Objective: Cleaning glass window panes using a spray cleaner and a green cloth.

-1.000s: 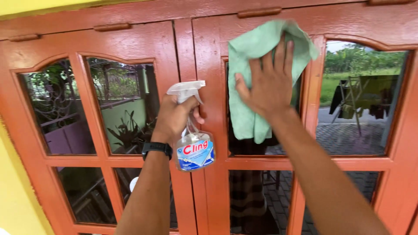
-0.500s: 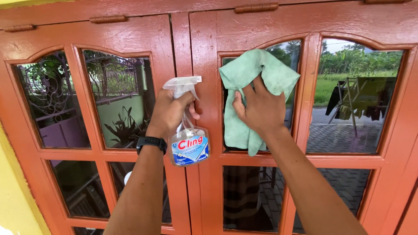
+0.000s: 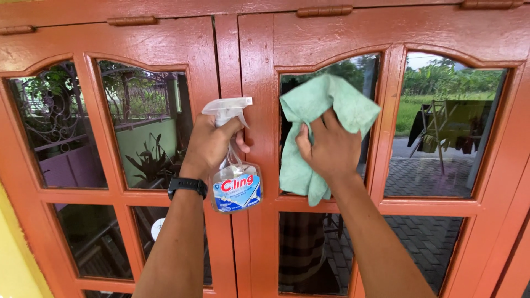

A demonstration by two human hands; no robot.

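Observation:
My left hand (image 3: 212,144) grips a clear spray bottle (image 3: 236,185) with a white trigger head and a blue and red label, held upright in front of the window's centre stile. My right hand (image 3: 329,148) presses a light green cloth (image 3: 317,107) against the upper glass pane (image 3: 367,72) of the right shutter. The cloth bunches under my fingers and hangs down past the pane's lower rail. A black watch (image 3: 187,185) sits on my left wrist.
The window is a pair of red-orange wooden shutters (image 3: 243,66) with arched glass panes. The far-right pane (image 3: 441,127) reflects grass, paving and a drying rack. The left panes (image 3: 143,127) show an iron grille and plants. A yellow wall (image 3: 16,259) borders the left.
My right hand has dragged the green cloth down from the top of the pane to its middle, bunching it up. The left hand and bottle have stayed almost in place.

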